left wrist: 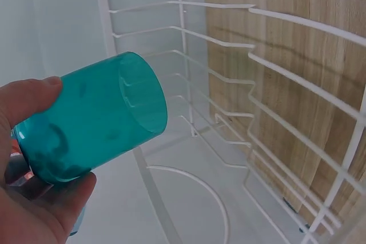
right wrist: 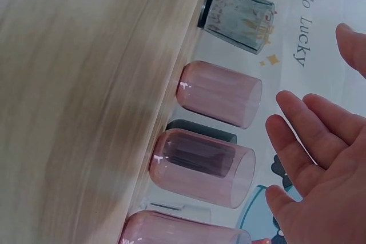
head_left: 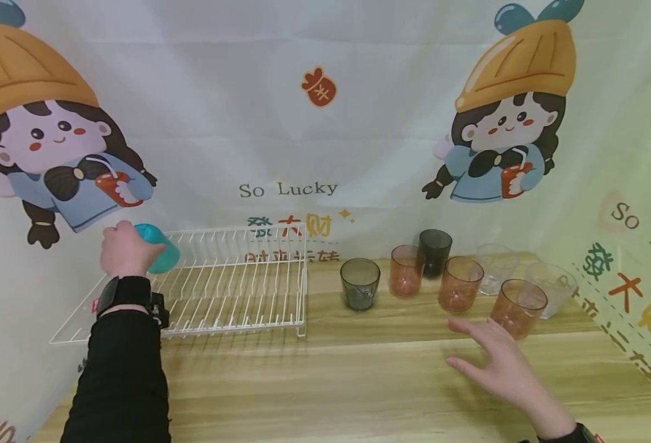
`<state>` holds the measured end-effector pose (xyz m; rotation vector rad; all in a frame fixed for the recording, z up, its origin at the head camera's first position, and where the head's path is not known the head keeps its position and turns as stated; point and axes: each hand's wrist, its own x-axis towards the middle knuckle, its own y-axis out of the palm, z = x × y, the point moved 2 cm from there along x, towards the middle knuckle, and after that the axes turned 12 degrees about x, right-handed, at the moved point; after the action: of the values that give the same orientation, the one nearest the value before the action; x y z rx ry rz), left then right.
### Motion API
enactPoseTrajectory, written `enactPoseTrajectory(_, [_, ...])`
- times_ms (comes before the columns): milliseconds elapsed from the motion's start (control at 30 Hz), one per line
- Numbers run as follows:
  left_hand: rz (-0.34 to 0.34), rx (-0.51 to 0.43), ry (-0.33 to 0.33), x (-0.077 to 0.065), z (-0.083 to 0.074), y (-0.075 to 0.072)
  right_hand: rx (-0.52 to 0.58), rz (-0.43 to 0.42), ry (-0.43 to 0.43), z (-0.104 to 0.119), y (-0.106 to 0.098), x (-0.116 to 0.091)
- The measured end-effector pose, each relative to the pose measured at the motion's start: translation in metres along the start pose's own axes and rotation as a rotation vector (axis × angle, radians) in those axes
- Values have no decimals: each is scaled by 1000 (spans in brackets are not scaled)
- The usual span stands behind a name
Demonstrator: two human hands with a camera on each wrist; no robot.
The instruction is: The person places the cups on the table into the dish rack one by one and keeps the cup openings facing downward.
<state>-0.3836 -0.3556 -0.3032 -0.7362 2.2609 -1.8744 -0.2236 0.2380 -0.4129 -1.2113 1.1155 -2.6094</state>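
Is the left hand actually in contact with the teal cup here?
Touching. The left wrist view shows it: the thumb of the left hand lies against one side of the teal cup, with fingers against the opposite side.

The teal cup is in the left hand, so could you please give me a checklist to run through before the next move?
1. Left hand gripping the teal cup: ok, thumb and fingers hold it.
2. The teal cup upright: not ok, tilted.
3. The teal cup touching the wire rack: cannot tell.
4. Right hand free: ok, holding nothing.
5. Three pink cups standing upright: ok.
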Motion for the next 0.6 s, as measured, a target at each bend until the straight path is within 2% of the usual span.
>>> enactPoseTrajectory(267, [29, 14, -4, 7, -1, 10, -27, 24, -8, 1, 0, 1])
enactPoseTrajectory(600, [135, 57, 13, 6, -4, 17, -113, 73, 5, -5, -6, -5])
